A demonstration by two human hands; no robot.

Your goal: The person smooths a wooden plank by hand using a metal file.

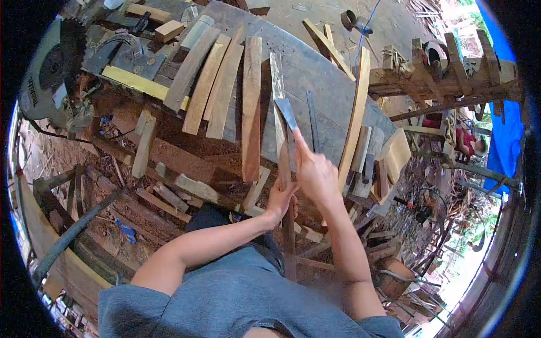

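Note:
A long narrow wooden strip (280,141) runs from my body out over the dark work table (332,118); its far part has a patchy, pale surface. My left hand (280,201) is wrapped round the strip near the table's front edge. In my right hand (318,176) is a putty knife (287,115), index finger stretched along it. Its flat blade lies over the strip, apparently touching it. The knife's handle is hidden in my fist. Just left of the strip lies a thick wooden board (252,107). A thin dark bar (312,119) lies on its right.
Several curved wooden slats (225,90) lie at left, jutting past the table edge. A circular saw (48,84) stands far left. One long pale slat (357,112) and several wood blocks (397,152) are at right. Another person (468,142) sits in the background.

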